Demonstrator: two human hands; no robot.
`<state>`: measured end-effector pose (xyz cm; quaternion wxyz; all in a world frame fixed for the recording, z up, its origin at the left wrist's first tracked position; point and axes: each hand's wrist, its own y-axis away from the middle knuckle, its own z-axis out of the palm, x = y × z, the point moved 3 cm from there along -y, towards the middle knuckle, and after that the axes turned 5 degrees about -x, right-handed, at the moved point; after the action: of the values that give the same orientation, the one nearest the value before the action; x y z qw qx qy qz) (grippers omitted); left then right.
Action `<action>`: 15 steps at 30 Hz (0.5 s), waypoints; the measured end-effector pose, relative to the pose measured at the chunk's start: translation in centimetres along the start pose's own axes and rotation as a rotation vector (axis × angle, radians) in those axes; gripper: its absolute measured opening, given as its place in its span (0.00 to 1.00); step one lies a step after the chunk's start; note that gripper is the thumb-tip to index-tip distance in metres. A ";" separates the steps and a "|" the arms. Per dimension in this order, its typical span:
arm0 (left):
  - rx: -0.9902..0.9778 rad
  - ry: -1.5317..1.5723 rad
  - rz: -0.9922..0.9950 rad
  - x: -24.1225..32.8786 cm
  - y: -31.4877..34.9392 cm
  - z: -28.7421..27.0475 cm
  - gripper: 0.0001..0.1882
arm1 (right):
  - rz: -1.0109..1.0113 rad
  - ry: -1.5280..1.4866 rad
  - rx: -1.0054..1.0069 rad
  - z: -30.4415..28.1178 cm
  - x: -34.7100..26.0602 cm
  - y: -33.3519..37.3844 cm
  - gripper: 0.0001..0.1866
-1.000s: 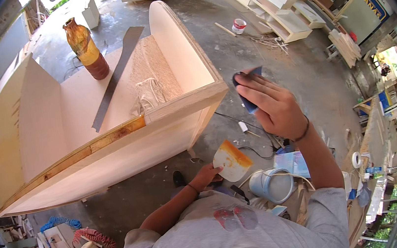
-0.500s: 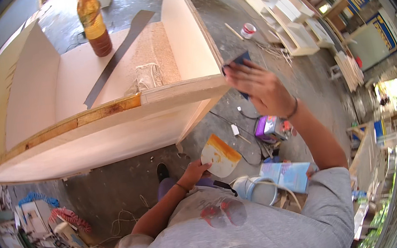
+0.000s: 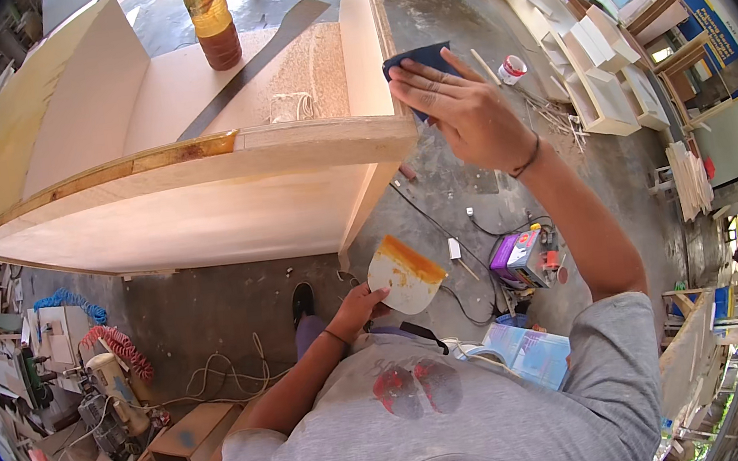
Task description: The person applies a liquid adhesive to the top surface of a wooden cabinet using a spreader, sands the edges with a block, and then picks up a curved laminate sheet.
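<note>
My right hand [image 3: 473,116] holds a dark blue folded sheet, which looks like sandpaper [image 3: 415,59], with the fingers laid flat over it. The sheet lies at the outer edge of the curved end panel [image 3: 369,46] of a pale wooden cabinet [image 3: 289,180]. Low in front of my body, my left hand [image 3: 358,309] grips a white rounded scraper board [image 3: 403,286] by its edge. Orange-yellow paste is smeared along the board's far side. A brownish strip of filler [image 3: 166,154] runs along the cabinet's front edge.
Inside the cabinet are a bottle [image 3: 213,28] of amber liquid, a long grey metal strip [image 3: 265,59] and a bundle of whitish cord [image 3: 291,106]. A purple tin [image 3: 513,263], cables and a blue box [image 3: 532,353] are on the floor at right. Coiled hoses [image 3: 116,349] lie left.
My right hand has shifted with the sheet to a place farther up the end panel's edge. The whole view has turned slightly; my left hand still holds the board.
</note>
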<state>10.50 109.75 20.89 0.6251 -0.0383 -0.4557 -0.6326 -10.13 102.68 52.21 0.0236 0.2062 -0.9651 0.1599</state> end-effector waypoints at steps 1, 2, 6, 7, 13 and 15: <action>0.007 0.010 0.007 -0.1 -0.1 0.1 0.15 | 0.001 0.009 0.007 0.0 0.1 -0.3 0.23; 0.012 0.020 0.013 -0.3 0.0 0.3 0.15 | -0.011 -0.032 -0.010 -0.5 -1.2 0.5 0.22; 0.062 0.060 -0.002 -0.5 -0.5 0.4 0.15 | -0.040 0.013 0.037 -1.0 -1.7 1.2 0.22; 0.064 0.047 0.001 -0.4 -0.4 0.6 0.15 | -0.005 0.021 0.045 -0.5 -1.2 0.5 0.21; 0.067 0.052 0.051 -0.7 -0.9 0.5 0.15 | 0.128 0.043 0.044 -0.7 -5.0 1.7 0.19; 0.065 0.056 0.024 -0.8 -1.2 0.3 0.15 | 0.122 0.126 0.030 -1.0 -4.2 0.4 0.19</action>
<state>9.51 110.26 19.93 0.6460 -0.0056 -0.4578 -0.6108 -6.52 105.01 52.54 0.0714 0.1367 -0.9700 0.1881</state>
